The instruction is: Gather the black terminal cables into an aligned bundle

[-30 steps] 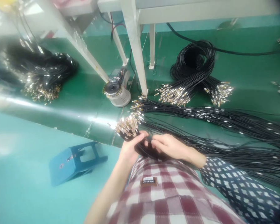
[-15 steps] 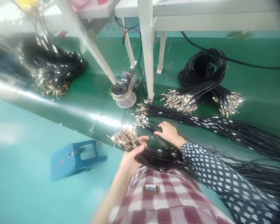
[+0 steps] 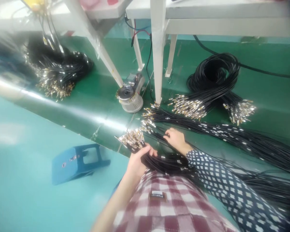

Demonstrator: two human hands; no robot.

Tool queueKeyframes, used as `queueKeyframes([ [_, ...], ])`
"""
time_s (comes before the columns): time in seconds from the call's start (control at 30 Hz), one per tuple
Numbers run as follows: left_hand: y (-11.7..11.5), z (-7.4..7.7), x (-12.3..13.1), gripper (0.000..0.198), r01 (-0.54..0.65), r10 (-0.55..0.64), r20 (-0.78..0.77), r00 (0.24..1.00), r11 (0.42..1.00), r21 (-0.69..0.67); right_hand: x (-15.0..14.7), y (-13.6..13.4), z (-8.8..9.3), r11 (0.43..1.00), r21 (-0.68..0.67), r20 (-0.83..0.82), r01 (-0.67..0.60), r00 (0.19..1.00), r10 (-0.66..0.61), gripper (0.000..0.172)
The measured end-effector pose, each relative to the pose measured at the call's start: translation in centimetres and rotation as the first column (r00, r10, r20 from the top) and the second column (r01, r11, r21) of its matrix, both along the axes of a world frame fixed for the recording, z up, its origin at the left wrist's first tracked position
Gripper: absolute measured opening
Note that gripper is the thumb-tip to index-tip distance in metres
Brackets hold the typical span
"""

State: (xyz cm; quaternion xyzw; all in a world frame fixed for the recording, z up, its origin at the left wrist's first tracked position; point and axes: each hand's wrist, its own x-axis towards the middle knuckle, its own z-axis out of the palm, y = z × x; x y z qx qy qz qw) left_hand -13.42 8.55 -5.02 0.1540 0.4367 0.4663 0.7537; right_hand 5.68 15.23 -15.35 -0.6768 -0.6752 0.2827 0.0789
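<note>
Near my body, my left hand (image 3: 141, 158) is closed around a thick bundle of black cables (image 3: 164, 162). The gold and silver metal ends (image 3: 132, 139) of this bundle fan out past the fingers to the left. To its right, my right hand (image 3: 176, 139) lies over a thinner group of black cables (image 3: 158, 131), its thumb and fingers bent together on the strands. How many strands it pinches is hidden. Just beyond lies a long bundle of black cables (image 3: 207, 127), with metal ends at the left and pale metal pieces scattered along it.
Coiled black cables (image 3: 193, 80) lie behind on the green floor (image 3: 106, 106). A round grey-white device (image 3: 130, 103) stands by a white table leg (image 3: 157, 64). More cables (image 3: 65, 71) are piled at the left. A blue stool (image 3: 70, 164) rests on its side at lower left.
The right hand's thumb and fingers have drawn together over the thin cables. My left fingers have wrapped more closely around their bundle. The view has shifted slightly.
</note>
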Motion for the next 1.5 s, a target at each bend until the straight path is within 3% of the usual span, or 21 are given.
queueKeyframes([
  [0.1, -0.1, 0.1, 0.1, 0.012, -0.026, 0.027, -0.02, 0.999, 0.999, 0.024, -0.5, -0.1, 0.7, 0.998, -0.058, -0.115, 0.009, 0.993, -0.016, 0.019],
  [0.2, 0.0, 0.3, 0.4, 0.008, -0.06, 0.059, -0.059, 0.997, 0.998, -0.004, 0.4, -1.8, 2.9, 0.992, -0.118, -0.307, -0.041, 0.952, 0.003, 0.029],
  [0.33, 0.5, 0.4, 0.8, 0.013, -0.07, 0.07, -0.095, 0.993, 0.998, -0.004, 3.1, -5.3, 5.9, 0.95, -0.272, -0.704, -0.151, 0.705, -0.089, 0.041],
  [0.43, 0.7, 0.6, 0.9, 0.012, -0.064, 0.063, -0.12, 0.991, 0.998, -0.006, 4.5, -6.7, 7.3, 0.901, -0.346, -0.784, -0.263, 0.608, -0.123, 0.041],
  [0.53, 0.5, 0.9, 0.9, 0.015, -0.072, 0.064, -0.155, 0.986, 0.996, -0.053, 3.5, -6.6, 8.9, 0.904, -0.291, -0.746, -0.312, 0.666, -0.01, 0.035],
  [0.63, 0.4, 1.2, 1.1, 0.015, -0.078, 0.066, -0.168, 0.984, 0.995, -0.066, 0.3, -5.8, 11.0, 0.978, -0.025, -0.587, -0.205, 0.795, 0.152, 0.024],
  [0.7, 0.3, 1.2, 1.2, 0.015, -0.101, 0.09, -0.169, 0.982, 0.993, -0.059, -1.5, -5.5, 12.0, 0.976, 0.139, -0.492, -0.17, 0.843, 0.217, 0.019],
  [0.8, 0.3, 1.0, 1.2, 0.013, -0.101, 0.091, -0.143, 0.986, 0.993, -0.065, -1.1, -6.5, 11.8, 0.945, 0.227, -0.359, -0.234, 0.882, 0.304, 0.017],
  [0.9, 0.4, 0.7, 1.1, 0.014, -0.092, 0.083, -0.122, 0.989, 0.993, -0.072, 2.4, -8.5, 10.1, 0.928, 0.162, -0.273, -0.337, 0.888, 0.37, 0.016],
  [1.0, 0.5, 0.5, 1.0, 0.015, -0.095, 0.085, -0.121, 0.989, 0.992, -0.082, 4.8, -9.7, 8.8, 0.949, 0.081, -0.349, -0.303, 0.884, 0.312, 0.014],
  [1.13, 0.6, 0.9, 1.1, 0.015, -0.085, 0.076, -0.104, 0.992, 0.993, -0.083, 2.8, -8.9, 8.6, 0.971, 0.074, -0.516, -0.228, 0.825, 0.233, 0.017],
  [1.3, 0.5, 1.3, 0.6, 0.028, -0.004, 0.002, -0.031, 1.0, 0.998, -0.067, -1.3, -7.2, 10.1, 0.996, 0.093, -0.623, 0.013, 0.781, 0.048, 0.022],
  [1.4, 0.7, 1.0, 0.0, 0.023, 0.019, -0.023, -0.039, 0.999, 0.995, -0.102, -2.3, -6.0, 10.9, 0.986, 0.062, -0.603, -0.155, 0.781, 0.161, 0.022],
  [1.47, 0.8, 0.6, -0.3, 0.016, 0.026, -0.033, -0.053, 0.998, 0.99, -0.139, -2.2, -4.5, 10.3, 0.953, -0.04, -0.586, -0.301, 0.779, 0.222, 0.027],
  [1.5, 0.8, 0.4, -0.4, 0.015, 0.03, -0.038, -0.056, 0.998, 0.989, -0.147, -1.9, -3.5, 9.6, 0.945, -0.093, -0.543, -0.315, 0.811, 0.217, 0.03],
])
